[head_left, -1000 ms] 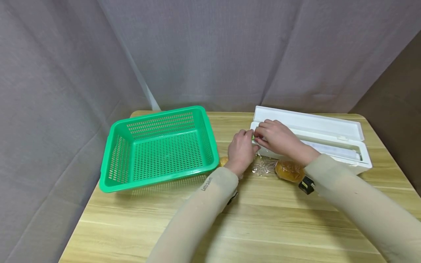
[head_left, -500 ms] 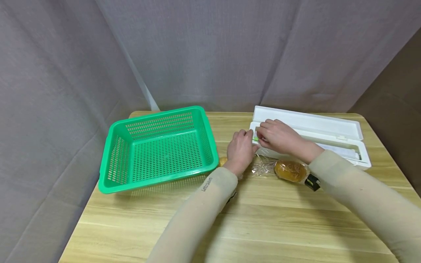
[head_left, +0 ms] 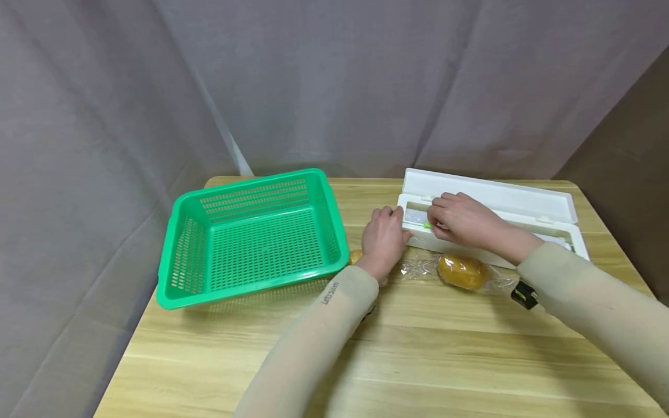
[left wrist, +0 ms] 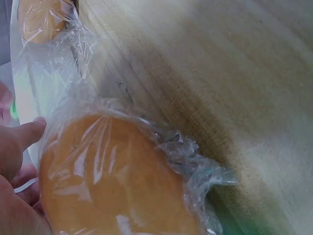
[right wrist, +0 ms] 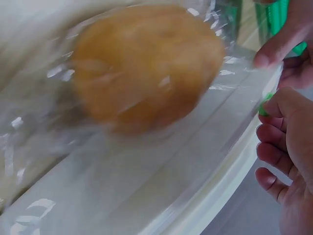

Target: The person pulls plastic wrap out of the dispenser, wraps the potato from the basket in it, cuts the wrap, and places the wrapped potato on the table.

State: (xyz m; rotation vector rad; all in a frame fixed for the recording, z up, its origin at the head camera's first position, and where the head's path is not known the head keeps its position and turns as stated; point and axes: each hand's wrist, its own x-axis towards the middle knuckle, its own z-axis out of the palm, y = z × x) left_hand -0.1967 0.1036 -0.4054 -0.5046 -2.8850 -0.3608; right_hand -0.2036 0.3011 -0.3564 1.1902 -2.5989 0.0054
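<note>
A long white cling film dispenser lies with its lid raised at the back right. My left hand grips its left end, thumb at the front. My right hand pinches a small green slider on the dispenser's front edge; the slider also shows in the right wrist view between thumb and finger. In front of the box, an oval bread roll lies under clear film. A second roll, wrapped in film, is beside my left hand and mostly hidden in the head view. Film stretches between both rolls.
A green perforated basket stands on the left of the wooden table. A grey curtain hangs behind the table's back edge. The black wrist camera sits close to the right end of the film.
My right hand has moved right along the dispenser with the green slider, uncovering the box's left part. My left hand stays on the left end.
</note>
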